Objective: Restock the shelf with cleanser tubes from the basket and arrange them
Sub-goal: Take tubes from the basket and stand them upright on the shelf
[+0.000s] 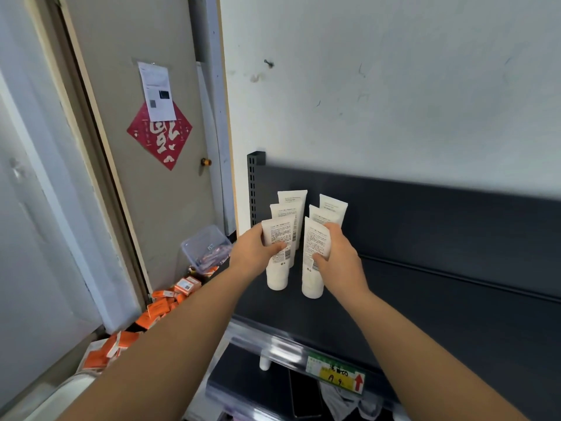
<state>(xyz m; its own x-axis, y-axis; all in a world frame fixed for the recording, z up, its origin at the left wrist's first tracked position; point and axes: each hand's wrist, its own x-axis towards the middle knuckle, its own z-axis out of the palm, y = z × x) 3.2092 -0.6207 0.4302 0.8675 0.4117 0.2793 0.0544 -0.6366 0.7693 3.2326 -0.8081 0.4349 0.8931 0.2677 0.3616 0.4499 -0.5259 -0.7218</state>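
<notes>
Standing cap-down on the dark shelf (425, 299), six white cleanser tubes (292, 199) form two rows of three that run from front to back, near the shelf's left end and just beside its slotted upright post. Within each row the tubes overlap closely, with the rear ones near the back panel.

Left of the shelf and lower down, a clear plastic tub (206, 244) holds a heap of small orange and purple packets (212, 258). Loose orange boxes (158, 308) lie scattered below it along the foot of the door (170, 208).

The left hand (255, 250) grips the front left tube (277, 268) around its upper half. The thumb lies across the printed face, and the fingers curl behind it, out of sight. The right hand (337, 253) grips the front right tube (312, 281) in the same way, thumb on the print and fingers curled over the top edge. Both held tubes are upright, slightly apart from each other, with their caps low at the shelf board. A yellow and green label (335, 373) sits on the shelf's front rail.
</notes>
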